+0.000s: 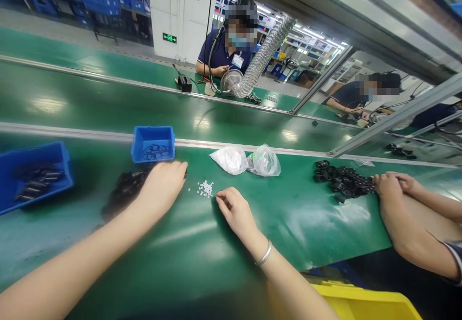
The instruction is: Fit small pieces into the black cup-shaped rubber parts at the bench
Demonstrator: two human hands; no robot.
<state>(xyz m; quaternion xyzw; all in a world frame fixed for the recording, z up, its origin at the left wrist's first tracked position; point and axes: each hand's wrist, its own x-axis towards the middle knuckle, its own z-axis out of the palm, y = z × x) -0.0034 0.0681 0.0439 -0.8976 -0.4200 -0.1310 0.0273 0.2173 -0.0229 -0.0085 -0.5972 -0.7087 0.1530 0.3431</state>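
My left hand (pixel 164 183) is closed, palm down, with a bit of a small black part (pixel 186 172) showing at its fingertips; most of that part is hidden. Under and beside this forearm lies a heap of black parts (pixel 124 190). To the right of the heap, small white pieces (pixel 205 189) are scattered in a loose pile on the green table. My right hand (pixel 234 208), with a silver bangle at the wrist, is at the right edge of that pile. Its thumb and fingers are pinched together; whatever they hold is too small to make out.
A small blue bin (pixel 153 142) holds dark rings; a larger blue bin (pixel 32 175) holds black cylindrical parts. Two plastic bags (pixel 231 160) stand behind the white pieces. At right, a co-worker's hands (pixel 391 185) rest by another black heap (pixel 339 180). A yellow bin (pixel 368 303) is below.
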